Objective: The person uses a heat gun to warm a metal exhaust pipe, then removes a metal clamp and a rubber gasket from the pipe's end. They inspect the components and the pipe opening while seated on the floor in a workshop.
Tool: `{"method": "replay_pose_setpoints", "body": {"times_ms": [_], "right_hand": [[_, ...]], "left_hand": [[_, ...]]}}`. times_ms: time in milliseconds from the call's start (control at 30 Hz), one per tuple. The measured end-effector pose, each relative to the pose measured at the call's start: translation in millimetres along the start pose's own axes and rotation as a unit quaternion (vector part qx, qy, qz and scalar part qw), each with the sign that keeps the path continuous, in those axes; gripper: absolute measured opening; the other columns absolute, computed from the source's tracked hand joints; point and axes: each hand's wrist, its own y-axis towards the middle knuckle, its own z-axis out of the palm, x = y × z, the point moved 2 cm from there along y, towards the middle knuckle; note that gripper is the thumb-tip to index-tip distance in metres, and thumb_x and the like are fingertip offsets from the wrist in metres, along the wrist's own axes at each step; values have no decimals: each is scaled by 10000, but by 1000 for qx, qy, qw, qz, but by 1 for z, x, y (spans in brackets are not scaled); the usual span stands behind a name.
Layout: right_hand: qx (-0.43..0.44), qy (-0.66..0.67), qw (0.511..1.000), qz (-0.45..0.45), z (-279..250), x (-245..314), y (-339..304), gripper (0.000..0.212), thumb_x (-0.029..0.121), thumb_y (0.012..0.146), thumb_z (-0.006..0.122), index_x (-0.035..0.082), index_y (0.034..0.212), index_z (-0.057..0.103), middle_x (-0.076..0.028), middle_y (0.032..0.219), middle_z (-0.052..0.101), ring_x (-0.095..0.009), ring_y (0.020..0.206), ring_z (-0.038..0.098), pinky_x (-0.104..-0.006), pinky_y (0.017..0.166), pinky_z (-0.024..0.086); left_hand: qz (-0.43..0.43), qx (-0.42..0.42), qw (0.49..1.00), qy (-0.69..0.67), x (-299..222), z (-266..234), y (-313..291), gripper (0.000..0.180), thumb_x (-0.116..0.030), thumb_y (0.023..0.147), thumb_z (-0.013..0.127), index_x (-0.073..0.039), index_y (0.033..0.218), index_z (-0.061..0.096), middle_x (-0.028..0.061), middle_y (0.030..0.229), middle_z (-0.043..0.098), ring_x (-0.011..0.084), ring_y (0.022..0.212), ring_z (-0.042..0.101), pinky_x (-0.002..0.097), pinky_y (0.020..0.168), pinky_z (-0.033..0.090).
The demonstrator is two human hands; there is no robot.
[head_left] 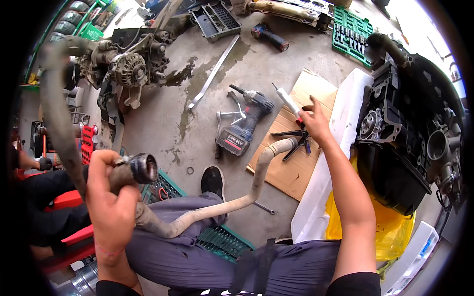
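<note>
My left hand is wrapped round a dusty, branched radiator hose. Beside my fingers, its short dark end with a metal clamp points away to the right. One long branch rises at the far left; a bent, pale one crosses over my legs toward the cardboard. My right hand hovers at the cardboard with its index finger stretched out and its fingers apart. Just beside it lies a caulking gun with a white sealant tube. Whether the fingertips touch the gun is unclear.
A cordless impact wrench lies mid-floor near a long metal bar. At right, an engine stands by white foam and yellow plastic. An engine with alternator is at upper left. Another person's hand shows far left.
</note>
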Motion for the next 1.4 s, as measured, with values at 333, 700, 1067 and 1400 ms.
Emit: {"method": "replay_pose_setpoints", "body": {"times_ms": [333, 700, 1067, 1400], "right_hand": [[162, 568, 802, 85, 0, 34, -13, 688, 457, 989, 405, 102, 1563, 278, -212, 1518, 429, -409, 1363, 488, -563, 1038, 485], [418, 525, 735, -99, -41, 186, -87, 758, 513, 966, 446, 61, 1564, 334, -191, 1351, 618, -427, 1208, 620, -517, 984, 522], [342, 105, 855, -375, -36, 262, -201, 781, 17, 803, 682, 130, 1532, 428, -120, 1102, 610, -231, 820, 681, -335, 666, 568], [111, -38, 836, -536, -28, 253, -214, 733, 58, 734, 733, 202, 1429, 554, -139, 1250, 595, -316, 892, 684, -404, 740, 577]], "left_hand": [[-56, -8, 997, -51, 6, -16, -12, 388, 127, 737, 470, -24, 1094, 457, 37, 880, 565, 55, 725, 523, 204, 630, 419], [75, 55, 995, 36, -15, 11, -8, 277, 62, 778, 552, -28, 1037, 510, 42, 838, 536, 93, 720, 517, 262, 642, 442], [213, 80, 973, -23, -21, 23, -25, 281, 7, 809, 662, -4, 1076, 577, 103, 872, 637, 211, 733, 643, 336, 671, 507], [254, 117, 960, 13, -33, 30, -30, 321, 19, 800, 655, -10, 1099, 541, 110, 835, 639, 197, 736, 661, 337, 658, 510]]}}
